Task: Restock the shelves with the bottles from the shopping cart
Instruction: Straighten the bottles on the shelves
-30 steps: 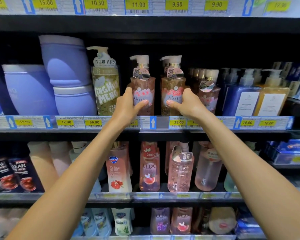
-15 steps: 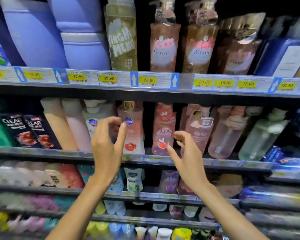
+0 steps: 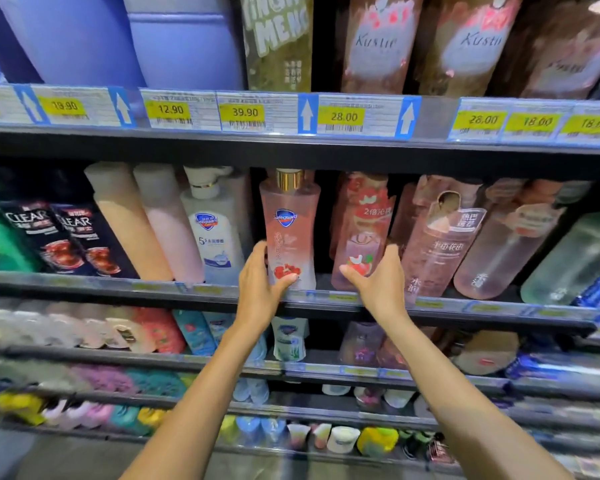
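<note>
- a person faces store shelves stacked with toiletry bottles, both bare arms reaching up from the bottom of the view toward the middle shelf (image 3: 222, 294).
- the left hand (image 3: 258, 282) curls round the lower part of a pink safeguard bottle (image 3: 290, 230) with a gold collar; the thumb lies across its front near the base and the fingers wrap its left side.
- that bottle stands upright at the shelf's front edge, near the centre of the view.
- the right hand (image 3: 378, 282) curls round the lower part of a pink lux bottle (image 3: 362, 230), thumb across the front, fingers on its right side. this bottle stands just at 3 o'clock of the safeguard bottle, the two apart.
- at 9 o'clock of the safeguard bottle stands a white safeguard pump bottle (image 3: 215, 230), then pale pink and peach bottles, then two dark clear bottles (image 3: 66, 237).
- at 3 o'clock of the lux bottle stand more translucent pink bottles, leaning in the wide-angle view.
- at 12 o'clock, the upper shelf carries yellow price tags (image 3: 343, 116) reading 12.90, 39.90 and 28.00, with kustie bottles (image 3: 378, 46) and purple tubs (image 3: 184, 46) above.
- at 6 o'clock, lower shelves hold small, blurred, colourful items.
</note>
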Motion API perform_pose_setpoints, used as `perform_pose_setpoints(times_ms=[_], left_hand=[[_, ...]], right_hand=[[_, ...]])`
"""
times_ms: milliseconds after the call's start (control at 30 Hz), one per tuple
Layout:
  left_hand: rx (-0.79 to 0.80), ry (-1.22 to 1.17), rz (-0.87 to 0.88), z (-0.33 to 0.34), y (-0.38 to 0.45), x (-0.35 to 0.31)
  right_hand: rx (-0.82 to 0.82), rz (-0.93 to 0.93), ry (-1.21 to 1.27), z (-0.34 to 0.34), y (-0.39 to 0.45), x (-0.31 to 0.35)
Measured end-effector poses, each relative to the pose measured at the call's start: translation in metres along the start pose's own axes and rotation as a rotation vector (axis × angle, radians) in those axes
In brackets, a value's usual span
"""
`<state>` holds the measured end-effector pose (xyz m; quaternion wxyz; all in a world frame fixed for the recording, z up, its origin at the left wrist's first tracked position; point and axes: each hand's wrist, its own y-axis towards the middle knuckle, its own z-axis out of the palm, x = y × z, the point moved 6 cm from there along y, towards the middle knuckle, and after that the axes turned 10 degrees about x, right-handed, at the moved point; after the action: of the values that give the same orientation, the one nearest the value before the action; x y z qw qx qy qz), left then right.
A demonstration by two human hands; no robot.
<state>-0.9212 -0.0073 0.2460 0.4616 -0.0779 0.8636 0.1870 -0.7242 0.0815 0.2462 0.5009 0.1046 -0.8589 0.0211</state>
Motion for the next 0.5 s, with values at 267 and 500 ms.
perform_pose_setpoints(times_ms=[267, 500], left_hand=[[0.084, -0.035, 0.014, 0.000, 0.008, 0.001], [0.066, -0.006, -0.009, 0.001, 0.014, 0.004]], right_hand=[[0.018, -0.013, -0.110, -0.005, 0.010, 0.001], [0.084, -0.025, -0.125, -0.005, 0.010, 0.002]])
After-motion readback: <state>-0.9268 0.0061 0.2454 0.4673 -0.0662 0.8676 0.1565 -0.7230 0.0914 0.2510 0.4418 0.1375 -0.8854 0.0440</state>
